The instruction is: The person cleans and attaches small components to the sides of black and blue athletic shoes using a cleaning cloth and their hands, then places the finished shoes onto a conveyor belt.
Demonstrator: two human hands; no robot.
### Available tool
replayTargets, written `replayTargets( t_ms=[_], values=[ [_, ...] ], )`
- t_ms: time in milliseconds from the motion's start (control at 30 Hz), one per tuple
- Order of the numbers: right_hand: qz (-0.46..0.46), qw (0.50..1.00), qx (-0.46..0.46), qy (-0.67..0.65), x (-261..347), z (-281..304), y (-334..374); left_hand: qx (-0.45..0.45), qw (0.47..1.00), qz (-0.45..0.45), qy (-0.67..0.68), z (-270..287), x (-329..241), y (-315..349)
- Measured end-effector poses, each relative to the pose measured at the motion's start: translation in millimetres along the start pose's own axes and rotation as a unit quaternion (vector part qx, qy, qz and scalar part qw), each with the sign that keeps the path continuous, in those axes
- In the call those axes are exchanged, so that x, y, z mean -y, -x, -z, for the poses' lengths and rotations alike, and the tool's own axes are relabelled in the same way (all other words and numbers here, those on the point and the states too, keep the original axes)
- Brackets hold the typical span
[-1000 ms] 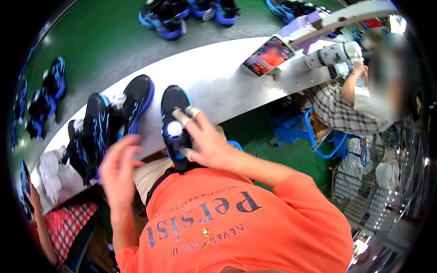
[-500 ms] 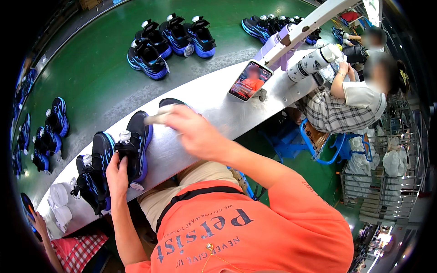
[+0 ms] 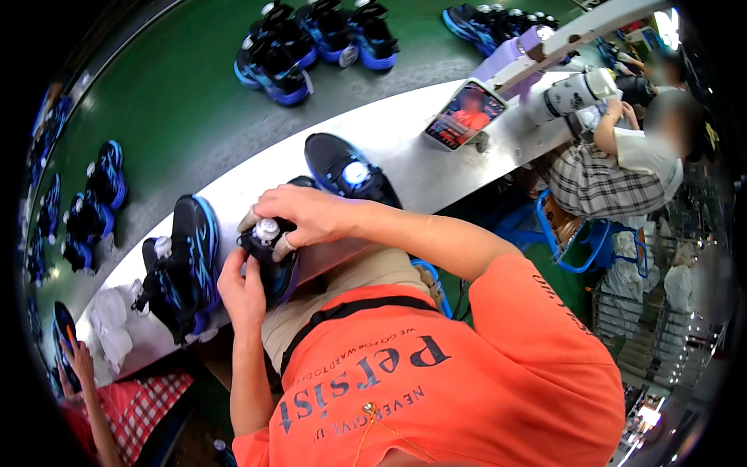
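A black and blue-purple sneaker (image 3: pixel 280 274) lies on the bench in front of me, toe pointing away. At its opening, my left hand (image 3: pixel 243 292) grips the near left edge with fingers closed. My right hand (image 3: pixel 305 216) reaches over the shoe from the right, with pale covers on its thumb and index finger. These two fingers close on either side of a clear round knob (image 3: pixel 266 229) at the top of the shoe. The hands hide much of the upper. Just right and beyond stands another sneaker (image 3: pixel 334 159), its knob (image 3: pixel 356 173) shining white-blue.
Left of my hands, more sneakers (image 3: pixel 194 245) stand on the metal bench (image 3: pixel 249 167), with white rolls (image 3: pixel 111 327) beyond them. A phone (image 3: pixel 467 113) and a patterned bottle (image 3: pixel 572 95) stand at right. Several shoes rest on the green surface (image 3: pixel 179 101). Co-workers sit on both sides.
My right hand has come down from above the bench onto the sneaker's knob. My left hand stays at the shoe. The view has shifted, and the right-hand sneaker's knob now shows lit.
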State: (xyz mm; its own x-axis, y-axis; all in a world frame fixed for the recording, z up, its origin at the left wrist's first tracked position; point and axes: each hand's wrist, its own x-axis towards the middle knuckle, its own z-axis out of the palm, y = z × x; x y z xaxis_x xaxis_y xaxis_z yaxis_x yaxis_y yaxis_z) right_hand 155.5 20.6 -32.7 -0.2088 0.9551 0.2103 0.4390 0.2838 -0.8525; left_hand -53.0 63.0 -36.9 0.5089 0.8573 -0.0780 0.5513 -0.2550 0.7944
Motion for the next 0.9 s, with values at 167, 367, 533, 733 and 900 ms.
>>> replayTargets(
  t_ms=[167, 367, 533, 733, 900],
  values=[
    [0.045, 0.979, 0.058, 0.189, 27.1, 1.4, 15.3, 0.019, 0.989, 0.1, 0.108, -3.7, 4.6, -12.9],
    [-0.038, 0.976, 0.064, 0.203, 33.0, 6.9, 10.9, 0.084, 0.966, 0.142, 0.198, 19.1, -20.0, 9.0],
    [-0.048, 0.994, 0.102, -0.009, 40.0, 15.9, 7.9, 0.241, 0.942, 0.175, 0.156, 28.5, -32.5, 3.2],
    [-0.145, 0.987, 0.015, 0.074, 44.3, 7.8, 17.4, 0.247, 0.941, 0.147, 0.176, 21.9, -35.2, 8.7],
    [-0.097, 0.993, 0.0, 0.067, 46.1, -2.7, 19.9, 0.212, 0.922, 0.191, 0.259, 15.2, -34.3, 26.4]
  ],
)
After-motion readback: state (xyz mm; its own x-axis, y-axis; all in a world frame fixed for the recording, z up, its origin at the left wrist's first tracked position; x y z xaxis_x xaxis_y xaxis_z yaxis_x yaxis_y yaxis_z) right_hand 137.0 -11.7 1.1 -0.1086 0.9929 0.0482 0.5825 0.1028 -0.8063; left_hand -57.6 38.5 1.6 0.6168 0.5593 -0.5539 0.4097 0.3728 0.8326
